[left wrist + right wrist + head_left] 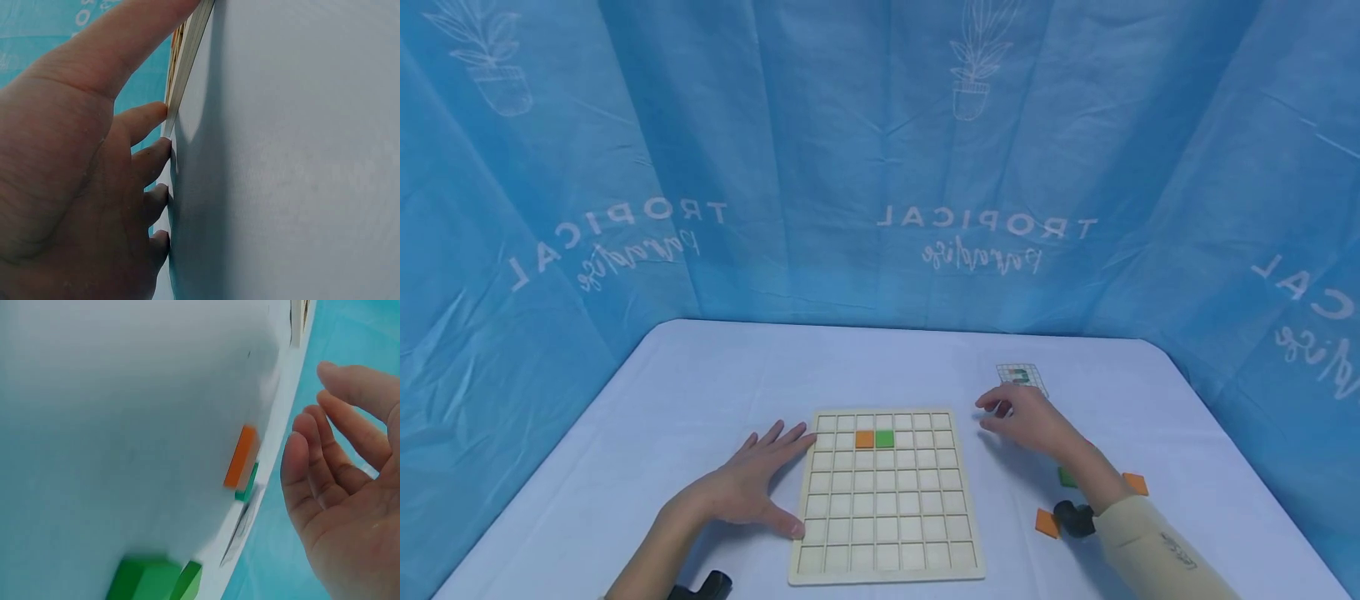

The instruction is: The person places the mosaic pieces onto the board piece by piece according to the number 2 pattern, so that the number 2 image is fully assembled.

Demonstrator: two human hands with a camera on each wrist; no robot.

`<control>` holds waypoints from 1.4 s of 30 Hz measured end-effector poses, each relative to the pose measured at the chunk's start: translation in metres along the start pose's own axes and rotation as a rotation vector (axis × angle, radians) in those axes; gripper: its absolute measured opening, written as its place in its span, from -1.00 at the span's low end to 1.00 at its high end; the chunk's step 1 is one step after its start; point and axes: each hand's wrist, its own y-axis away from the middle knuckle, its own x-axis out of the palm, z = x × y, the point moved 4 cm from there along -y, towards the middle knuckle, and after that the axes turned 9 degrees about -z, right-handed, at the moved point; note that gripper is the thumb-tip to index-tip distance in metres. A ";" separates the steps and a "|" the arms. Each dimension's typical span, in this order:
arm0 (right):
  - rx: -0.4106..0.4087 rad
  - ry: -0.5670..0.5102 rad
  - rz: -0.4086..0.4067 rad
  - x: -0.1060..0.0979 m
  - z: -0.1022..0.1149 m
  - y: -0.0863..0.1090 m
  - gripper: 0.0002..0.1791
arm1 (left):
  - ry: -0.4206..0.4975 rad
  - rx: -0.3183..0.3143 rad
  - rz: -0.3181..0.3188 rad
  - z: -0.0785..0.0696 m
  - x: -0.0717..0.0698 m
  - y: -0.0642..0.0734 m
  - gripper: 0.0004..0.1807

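Note:
A pale wooden grid board [887, 577] lies on the white table, with an orange tile [865, 439] and a green tile [885, 438] side by side in its second row. My left hand [748, 483] spreads its fingers along the board's left side, thumb and index fingertip at the edge. In the left wrist view the thumb [119, 44] reaches to the board's side wall [187, 56]. To the right of the board, my right hand [1026, 417] hovers with loosely bent fingers, holding nothing. It partly covers a small printed pattern card [1022, 375].
Loose tiles lie around my right forearm: a green one [1067, 477], an orange one [1135, 483] and another orange one [1047, 523]. The right wrist view shows green pieces [156, 578] close to the camera. A blue printed curtain [820, 167] hangs behind the table.

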 end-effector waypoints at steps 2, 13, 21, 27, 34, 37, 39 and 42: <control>0.030 0.004 -0.021 -0.003 -0.007 0.000 -0.72 | -0.003 -0.002 0.000 0.000 0.000 0.000 0.36; 0.139 0.127 -0.058 -0.013 -0.028 -0.003 -0.65 | -0.018 -0.012 -0.007 0.003 0.003 0.001 0.38; 0.154 0.144 -0.043 -0.016 -0.035 0.000 -0.60 | -0.008 -0.009 -0.011 0.001 0.001 0.002 0.37; 0.157 0.185 -0.043 -0.020 -0.039 0.001 -0.67 | -0.018 -0.027 -0.015 0.001 0.002 0.001 0.38; 0.152 0.174 -0.033 -0.020 -0.039 0.001 -0.71 | -0.014 -0.028 -0.020 0.001 0.001 0.001 0.37; 0.150 0.168 -0.028 -0.019 -0.039 0.001 -0.71 | -0.012 -0.030 -0.019 0.001 0.001 0.001 0.37; 0.154 0.169 -0.028 -0.019 -0.039 0.001 -0.71 | -0.011 -0.033 -0.018 0.001 0.001 0.001 0.36; 0.153 0.165 -0.026 -0.018 -0.037 0.001 -0.69 | -0.013 -0.034 -0.019 0.000 0.001 0.001 0.36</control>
